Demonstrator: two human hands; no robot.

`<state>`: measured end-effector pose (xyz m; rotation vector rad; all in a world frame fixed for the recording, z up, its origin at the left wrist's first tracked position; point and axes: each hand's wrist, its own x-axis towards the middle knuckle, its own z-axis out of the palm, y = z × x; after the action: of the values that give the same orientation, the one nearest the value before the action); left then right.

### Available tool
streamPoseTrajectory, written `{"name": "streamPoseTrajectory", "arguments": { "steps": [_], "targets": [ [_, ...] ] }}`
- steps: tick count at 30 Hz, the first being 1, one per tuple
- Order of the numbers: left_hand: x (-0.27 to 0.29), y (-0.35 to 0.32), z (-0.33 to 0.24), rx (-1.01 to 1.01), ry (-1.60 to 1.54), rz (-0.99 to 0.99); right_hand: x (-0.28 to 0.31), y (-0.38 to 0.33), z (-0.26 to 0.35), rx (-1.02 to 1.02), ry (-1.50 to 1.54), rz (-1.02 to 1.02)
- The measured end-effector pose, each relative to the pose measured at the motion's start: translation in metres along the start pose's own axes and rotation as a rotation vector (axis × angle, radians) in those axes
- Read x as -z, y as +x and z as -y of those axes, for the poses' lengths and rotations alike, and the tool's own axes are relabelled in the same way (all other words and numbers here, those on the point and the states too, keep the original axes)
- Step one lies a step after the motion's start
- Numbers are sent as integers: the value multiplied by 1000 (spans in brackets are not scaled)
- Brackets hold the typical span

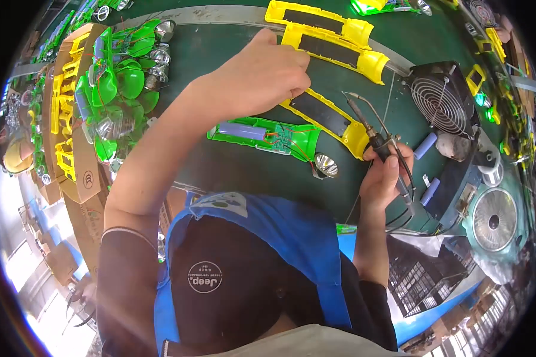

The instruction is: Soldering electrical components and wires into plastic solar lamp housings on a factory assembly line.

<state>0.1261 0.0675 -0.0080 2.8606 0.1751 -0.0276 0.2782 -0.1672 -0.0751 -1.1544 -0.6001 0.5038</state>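
Observation:
My right hand [382, 179] is wrapped round a soldering iron [380, 144] with a thin curved metal tube beside its tip. The tip points up and away. Its fingers are close by the right end of the nearest yellow plastic casing [324, 114], which has a dark panel along its middle. My left hand [271, 74] is closed, with curled fingers, over that casing's left end; what it pinches is hidden. A second yellow casing [333, 51] lies just beyond. Nearer me rests a green casing [298, 141] with a purple battery cell [242, 131], a circuit board, red wires and a reflector [326, 166].
Another yellow casing [315, 21] lies farthest off. At the left, green lamp parts [131, 77] are heaped by a cardboard box [80, 184] with yellow pieces. To the right stand a black fan [441, 98], loose purple cells [426, 146] and a round fan [493, 220].

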Motion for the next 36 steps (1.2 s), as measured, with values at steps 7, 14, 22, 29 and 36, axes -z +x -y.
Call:
{"name": "streamPoseTrajectory", "arguments": {
  "steps": [7,14,22,29,36],
  "targets": [
    [3,-21,-28,12,-158,-383,1,-3,1,94,-26,-78],
    [-31,-29,-60,50,-242,-487,-19,29,-2,116,-65,-13],
    [-46,-17,-78,123,-251,-564,-52,0,-3,-87,49,61],
    [-51,-18,-77,181,-172,-550,-11,1,4,-167,299,87],
    [-35,-12,-74,161,-62,-301,35,26,31,-414,81,220]
  ]
}}
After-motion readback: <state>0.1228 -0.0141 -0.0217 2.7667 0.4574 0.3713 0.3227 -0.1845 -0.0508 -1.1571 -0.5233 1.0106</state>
